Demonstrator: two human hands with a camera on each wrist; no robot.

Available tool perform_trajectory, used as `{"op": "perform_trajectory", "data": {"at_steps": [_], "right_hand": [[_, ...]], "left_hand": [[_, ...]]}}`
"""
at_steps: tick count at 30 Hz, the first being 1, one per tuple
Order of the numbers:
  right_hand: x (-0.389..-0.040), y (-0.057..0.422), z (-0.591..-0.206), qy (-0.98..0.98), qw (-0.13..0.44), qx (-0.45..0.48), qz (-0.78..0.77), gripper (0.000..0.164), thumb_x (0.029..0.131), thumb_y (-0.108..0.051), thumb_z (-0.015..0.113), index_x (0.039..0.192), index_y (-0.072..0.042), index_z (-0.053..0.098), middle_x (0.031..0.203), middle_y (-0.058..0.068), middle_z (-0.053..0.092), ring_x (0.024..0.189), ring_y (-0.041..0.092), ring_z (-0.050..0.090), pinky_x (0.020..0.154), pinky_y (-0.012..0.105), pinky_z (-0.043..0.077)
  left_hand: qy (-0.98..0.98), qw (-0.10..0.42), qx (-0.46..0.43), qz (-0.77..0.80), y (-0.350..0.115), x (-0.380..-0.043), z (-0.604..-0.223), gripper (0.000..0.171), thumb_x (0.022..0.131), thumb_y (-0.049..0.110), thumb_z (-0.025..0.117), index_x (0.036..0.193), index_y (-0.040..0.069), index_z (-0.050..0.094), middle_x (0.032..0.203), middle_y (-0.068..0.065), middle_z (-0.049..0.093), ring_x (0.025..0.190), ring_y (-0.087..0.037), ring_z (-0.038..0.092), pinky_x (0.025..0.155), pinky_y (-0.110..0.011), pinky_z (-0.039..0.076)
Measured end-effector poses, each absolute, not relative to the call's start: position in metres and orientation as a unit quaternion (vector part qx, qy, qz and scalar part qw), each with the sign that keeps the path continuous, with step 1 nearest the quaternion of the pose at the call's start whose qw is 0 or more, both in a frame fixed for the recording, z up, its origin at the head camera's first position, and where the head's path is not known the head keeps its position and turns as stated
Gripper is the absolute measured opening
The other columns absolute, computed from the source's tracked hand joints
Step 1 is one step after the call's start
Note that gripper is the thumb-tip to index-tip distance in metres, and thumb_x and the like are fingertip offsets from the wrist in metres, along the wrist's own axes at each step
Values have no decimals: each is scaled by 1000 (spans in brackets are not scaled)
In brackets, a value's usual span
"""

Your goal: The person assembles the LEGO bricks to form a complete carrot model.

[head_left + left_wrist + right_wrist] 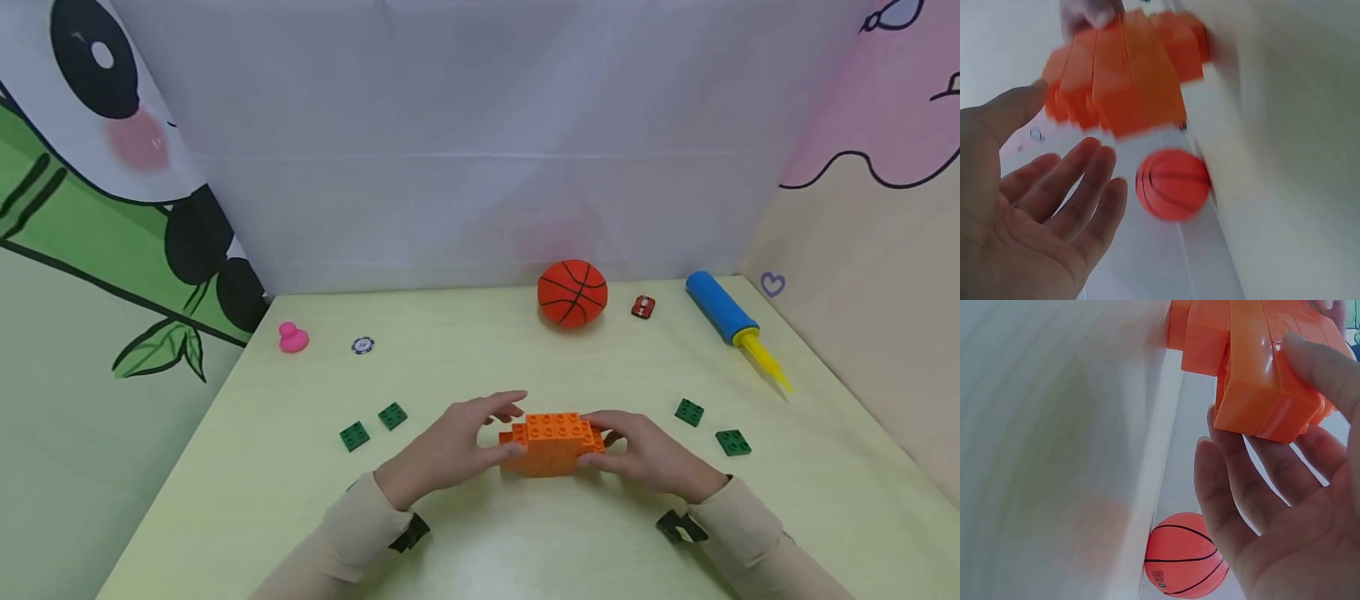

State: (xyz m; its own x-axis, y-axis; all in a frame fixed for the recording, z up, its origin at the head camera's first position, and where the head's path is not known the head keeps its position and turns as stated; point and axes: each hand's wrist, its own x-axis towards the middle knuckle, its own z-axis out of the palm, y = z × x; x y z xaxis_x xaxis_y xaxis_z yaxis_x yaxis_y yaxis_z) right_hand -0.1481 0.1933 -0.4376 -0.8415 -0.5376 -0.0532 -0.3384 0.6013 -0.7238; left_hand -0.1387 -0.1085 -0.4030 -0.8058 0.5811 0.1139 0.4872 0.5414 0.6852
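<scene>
A stepped stack of orange toy building bricks (555, 448) sits between the two hands, studs facing up in the head view. On its right end, my right hand (648, 448) grips it, thumb on the near side and fingers behind; the right wrist view shows this thumb (1325, 372) pressed on the bricks. My left hand (457, 443) is at the other end. Its thumb tip is right at the bricks, while the fingers (1063, 187) spread loosely away from them in the left wrist view.
Green bricks (355, 436) lie left of the hands, others (732, 442) right. Along the back are a pink toy (292, 337), a poker chip (362, 345), an orange basketball (572, 293), a small red toy car (642, 307) and a blue-and-yellow pump (723, 310). Printed walls enclose the table.
</scene>
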Motion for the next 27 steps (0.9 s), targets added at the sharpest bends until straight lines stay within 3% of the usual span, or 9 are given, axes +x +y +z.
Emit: {"op": "perform_trajectory", "data": {"at_steps": [5,12,21,27], "right_hand": [[-149,194,-437,882,139,-247,-377,57,90,-47,70,139,-19,58,130,-6,62,110,16,58,91,37,52],[-149,192,-436,884,144,-242,-372,57,89,-48,71,138,-19,59,130,-5,62,109,16,58,91,38,52],[-149,192,-437,884,142,-242,-375,58,89,-48,71,138,-19,59,130,-6,62,109,16,57,91,38,52],[-148,192,-437,885,143,-236,-375,59,89,-49,71,138,-19,59,130,-6,62,109,16,57,90,34,52]], "left_hand": [[897,9,246,368,-157,-138,-403,57,92,30,73,144,20,52,122,4,68,113,-22,63,98,-45,51],[926,-34,161,341,-226,-132,-406,58,90,20,75,143,14,52,124,-8,68,114,-28,63,97,-50,50],[960,44,75,267,-275,-131,-421,63,89,21,77,143,5,49,129,-19,62,118,-39,56,98,-58,46],[966,58,59,245,-278,-135,-429,63,85,22,80,139,3,53,125,-19,63,113,-38,58,93,-56,49]]}}
